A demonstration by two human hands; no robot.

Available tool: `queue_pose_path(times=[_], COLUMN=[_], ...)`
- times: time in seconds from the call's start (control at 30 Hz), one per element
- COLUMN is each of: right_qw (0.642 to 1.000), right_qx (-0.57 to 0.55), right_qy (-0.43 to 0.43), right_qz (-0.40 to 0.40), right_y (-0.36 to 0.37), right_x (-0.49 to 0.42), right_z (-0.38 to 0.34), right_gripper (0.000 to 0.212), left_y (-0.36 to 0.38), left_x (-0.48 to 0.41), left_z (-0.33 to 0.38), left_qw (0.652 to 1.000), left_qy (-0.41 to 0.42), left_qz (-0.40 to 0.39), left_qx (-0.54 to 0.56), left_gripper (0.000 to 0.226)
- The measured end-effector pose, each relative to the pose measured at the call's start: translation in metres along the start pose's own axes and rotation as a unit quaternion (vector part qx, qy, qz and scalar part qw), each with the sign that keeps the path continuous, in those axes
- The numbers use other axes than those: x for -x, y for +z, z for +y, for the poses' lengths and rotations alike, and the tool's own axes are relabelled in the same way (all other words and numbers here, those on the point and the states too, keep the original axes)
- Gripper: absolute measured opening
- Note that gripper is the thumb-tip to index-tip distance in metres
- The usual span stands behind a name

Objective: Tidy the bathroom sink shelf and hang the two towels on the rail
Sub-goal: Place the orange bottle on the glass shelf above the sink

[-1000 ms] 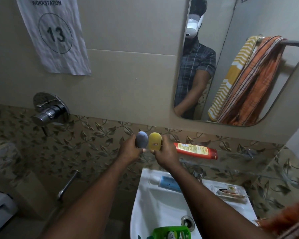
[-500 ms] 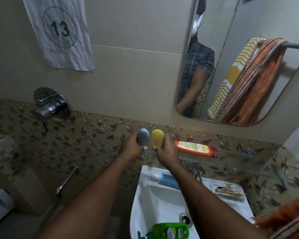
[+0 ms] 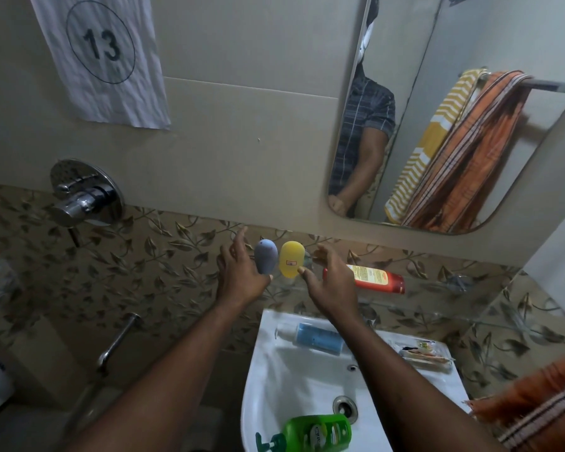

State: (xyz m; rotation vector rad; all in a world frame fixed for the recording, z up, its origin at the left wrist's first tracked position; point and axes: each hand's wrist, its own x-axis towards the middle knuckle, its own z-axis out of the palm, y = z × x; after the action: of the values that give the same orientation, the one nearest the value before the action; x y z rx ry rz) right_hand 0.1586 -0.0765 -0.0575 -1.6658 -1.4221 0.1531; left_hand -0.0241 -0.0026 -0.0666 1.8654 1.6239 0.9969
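Observation:
A grey-blue bottle (image 3: 265,256) and a yellow bottle (image 3: 291,258) stand side by side at the left end of the glass shelf (image 3: 437,283). My left hand (image 3: 240,272) is spread just left of the grey one, fingers straight, holding nothing. My right hand (image 3: 331,278) hovers with relaxed fingers just right of the yellow one. A red bottle (image 3: 371,278) lies on its side on the shelf. A yellow-striped towel (image 3: 428,141) and an orange towel (image 3: 477,151) appear in the mirror, hanging over the rail (image 3: 548,85).
On the white sink (image 3: 294,380) rim lie a blue bottle (image 3: 318,337), a green pump bottle (image 3: 313,433) and a flat packet (image 3: 419,350). Orange cloth (image 3: 538,402) shows at the lower right. A chrome mixer (image 3: 85,197) sticks out of the wall at left.
Both hands have let go of the two small bottles, which now stand on the shelf. The fingers have spread and drawn slightly away.

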Motion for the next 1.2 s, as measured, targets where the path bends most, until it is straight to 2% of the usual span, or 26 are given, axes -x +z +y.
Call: queue_pose_path(times=[0.1,0.17,0.2,0.27,0.3,0.37,0.47,0.57,0.7,0.83,0.87,0.93,1.03,1.13,1.2], right_qw=[0.999,0.998,0.997,0.979,0.960,0.935,0.936,0.947,0.946,0.952,0.961,0.973,0.945,0.930,0.924], right_qx=[-0.001,0.037,0.073,0.176,0.224,0.255,0.231,0.187,0.175,0.183,0.147,0.003,-0.232,-0.316,-0.335], right_qy=[-0.032,-0.044,-0.036,0.015,0.047,0.089,0.112,0.133,0.148,0.160,0.169,0.207,0.220,0.180,0.164], right_qz=[0.039,0.033,0.005,-0.104,-0.163,-0.230,-0.240,-0.226,-0.228,-0.185,-0.161,-0.107,-0.065,-0.052,-0.079], right_y=[-0.021,-0.036,-0.044,-0.061,-0.070,-0.085,-0.098,-0.100,-0.094,-0.084,-0.080,-0.072,-0.061,-0.055,-0.055], right_x=[-0.005,-0.017,-0.026,-0.046,-0.054,-0.063,-0.063,-0.055,-0.045,-0.037,-0.035,-0.030,-0.019,-0.014,-0.014], right_z=[0.005,0.014,0.021,0.037,0.044,0.058,0.070,0.074,0.067,0.060,0.058,0.052,0.036,0.028,0.028], right_gripper=[0.040,0.032,0.032,0.036,0.039,0.043,0.050,0.058,0.055,0.057,0.055,0.047,0.038,0.040,0.045], left_y=[-0.008,-0.011,-0.011,-0.007,-0.003,0.007,0.027,0.049,0.065,0.075,0.075,0.074,0.072,0.065,0.061], left_x=[0.010,0.018,0.022,0.030,0.033,0.040,0.049,0.054,0.058,0.062,0.064,0.069,0.073,0.071,0.068], left_z=[0.008,0.012,0.015,0.024,0.031,0.047,0.061,0.064,0.074,0.081,0.084,0.089,0.095,0.093,0.089], left_qw=[0.997,0.987,0.977,0.958,0.957,0.971,0.983,0.982,0.977,0.978,0.978,0.978,0.985,0.993,0.995], left_qy=[0.048,0.098,0.137,0.207,0.230,0.231,0.168,0.124,0.040,0.021,0.020,0.025,0.045,0.055,0.072], left_qz=[0.049,0.105,0.142,0.183,0.164,0.063,-0.077,-0.139,-0.208,-0.206,-0.204,-0.198,-0.151,-0.077,-0.045], left_qx=[-0.034,-0.065,-0.077,-0.073,-0.058,-0.017,0.011,0.001,0.022,0.033,0.041,0.066,0.068,0.063,0.055], left_gripper=[0.115,0.101,0.088,0.053,0.035,0.010,0.010,0.008,0.015,0.031,0.037,0.039,0.029,0.039,0.042])
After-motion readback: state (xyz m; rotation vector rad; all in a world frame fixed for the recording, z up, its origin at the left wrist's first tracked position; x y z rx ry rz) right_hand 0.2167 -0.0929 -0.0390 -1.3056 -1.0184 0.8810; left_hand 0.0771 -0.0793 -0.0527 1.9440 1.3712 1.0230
